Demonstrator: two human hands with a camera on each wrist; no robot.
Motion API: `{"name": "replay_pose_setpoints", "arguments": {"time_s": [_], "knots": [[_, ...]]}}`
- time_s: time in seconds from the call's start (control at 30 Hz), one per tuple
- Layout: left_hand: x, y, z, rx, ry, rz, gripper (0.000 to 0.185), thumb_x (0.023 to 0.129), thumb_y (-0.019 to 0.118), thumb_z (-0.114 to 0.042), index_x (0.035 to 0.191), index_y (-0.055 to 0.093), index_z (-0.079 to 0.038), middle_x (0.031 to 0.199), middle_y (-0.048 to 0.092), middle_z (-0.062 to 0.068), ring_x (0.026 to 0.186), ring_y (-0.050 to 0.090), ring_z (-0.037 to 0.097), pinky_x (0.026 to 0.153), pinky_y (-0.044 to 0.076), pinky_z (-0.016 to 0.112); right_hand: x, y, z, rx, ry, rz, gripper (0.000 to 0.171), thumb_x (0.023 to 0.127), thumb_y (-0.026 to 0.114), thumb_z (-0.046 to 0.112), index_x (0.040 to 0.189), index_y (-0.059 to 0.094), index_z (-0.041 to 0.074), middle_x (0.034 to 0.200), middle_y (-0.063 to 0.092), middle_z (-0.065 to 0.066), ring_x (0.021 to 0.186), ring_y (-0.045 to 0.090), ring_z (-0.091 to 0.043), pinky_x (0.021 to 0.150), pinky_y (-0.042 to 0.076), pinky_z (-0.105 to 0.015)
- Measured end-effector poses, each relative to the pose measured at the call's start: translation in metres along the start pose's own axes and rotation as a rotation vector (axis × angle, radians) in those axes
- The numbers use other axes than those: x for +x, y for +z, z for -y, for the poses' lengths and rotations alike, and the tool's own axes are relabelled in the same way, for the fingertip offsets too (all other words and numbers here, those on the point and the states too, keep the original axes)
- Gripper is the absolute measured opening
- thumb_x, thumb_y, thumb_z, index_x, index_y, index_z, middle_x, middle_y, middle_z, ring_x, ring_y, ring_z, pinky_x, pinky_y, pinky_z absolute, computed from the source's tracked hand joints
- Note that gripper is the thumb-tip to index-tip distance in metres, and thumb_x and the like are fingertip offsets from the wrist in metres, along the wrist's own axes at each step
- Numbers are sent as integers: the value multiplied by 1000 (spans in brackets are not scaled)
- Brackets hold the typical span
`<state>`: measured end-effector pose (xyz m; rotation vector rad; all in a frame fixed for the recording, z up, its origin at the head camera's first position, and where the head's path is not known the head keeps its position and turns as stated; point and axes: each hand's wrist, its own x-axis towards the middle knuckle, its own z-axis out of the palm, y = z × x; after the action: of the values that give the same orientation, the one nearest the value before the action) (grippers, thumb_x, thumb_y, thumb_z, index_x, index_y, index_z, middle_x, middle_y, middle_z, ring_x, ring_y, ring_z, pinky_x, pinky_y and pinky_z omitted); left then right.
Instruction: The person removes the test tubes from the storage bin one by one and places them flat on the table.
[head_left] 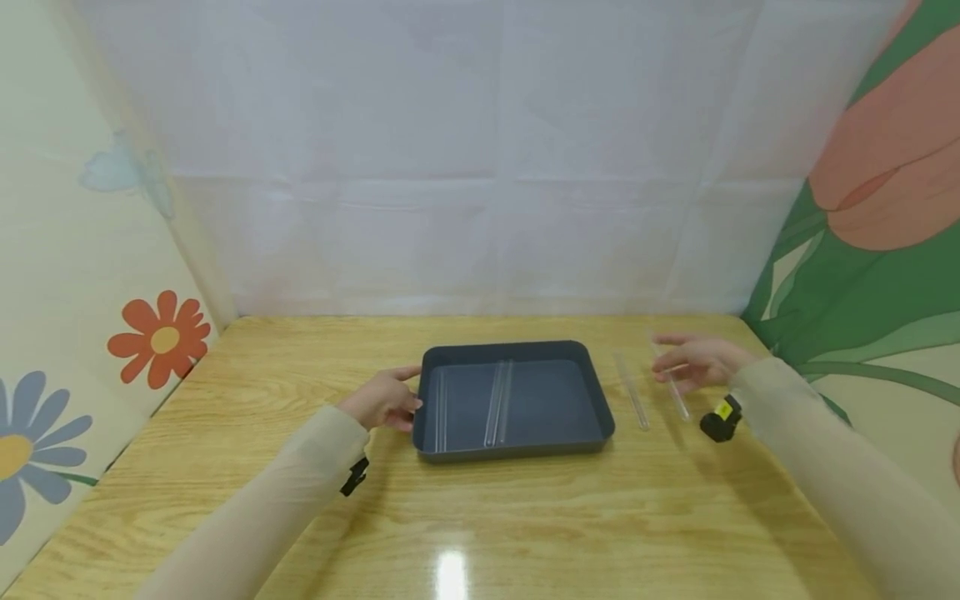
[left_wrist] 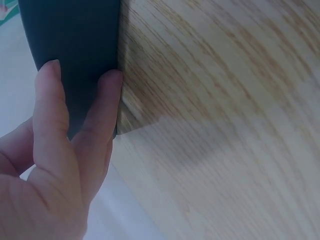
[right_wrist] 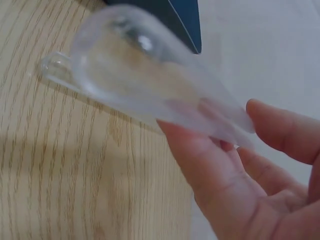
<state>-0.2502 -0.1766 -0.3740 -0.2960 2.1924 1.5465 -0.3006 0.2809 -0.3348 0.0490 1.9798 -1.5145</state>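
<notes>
Head view: a dark grey tray sits near the middle of a wooden tabletop, with three clear glass tubes lying lengthwise on its floor: one tube near the left wall, and a pair of tubes just beside each other at the middle.

The left hand rests against the tray's left wall. In the left wrist view, two straight fingers lie flat on the dark outer wall of the tray; the fingers are extended, not curled round the rim.

The right hand is to the right of the tray, well apart from it, just above the tabletop. It pinches a clear glass test tube between thumb and fingers. In the right wrist view, the held tube extends away from the fingertips toward the tray corner, tilted, with its round end clear of the wood.

A second loose test tube lies flat on the tabletop between the tray and the held tube, touching neither.

A small black device with a yellow label hangs at the right wrist. A black clip is at the left sleeve. Floral panels stand at both sides of the tabletop, with a white sheet behind.
</notes>
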Motion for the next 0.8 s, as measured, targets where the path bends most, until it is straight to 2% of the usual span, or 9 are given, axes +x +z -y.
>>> {"name": "replay_pose_setpoints", "arguments": {"time_s": [0.43,0.8], "knots": [[-2,-1,0,11,1,-6,73,93,48,14,156,21,-8,132,46,36,72,63,23,49,54,25,8,-9,-8,-4,-2,-21,74,99,46,-2,153,-4,-2,102,56,-9,84,62,-13,72,56,-27],[1,1,-2,13,-17,-8,73,92,48,15,156,20,-8,130,47,34,78,63,25,49,54,24,13,-18,-19,-6,18,-50,76,98,47,-2,154,-5,0,102,59,-6,82,63,-12,69,54,-30]]}}
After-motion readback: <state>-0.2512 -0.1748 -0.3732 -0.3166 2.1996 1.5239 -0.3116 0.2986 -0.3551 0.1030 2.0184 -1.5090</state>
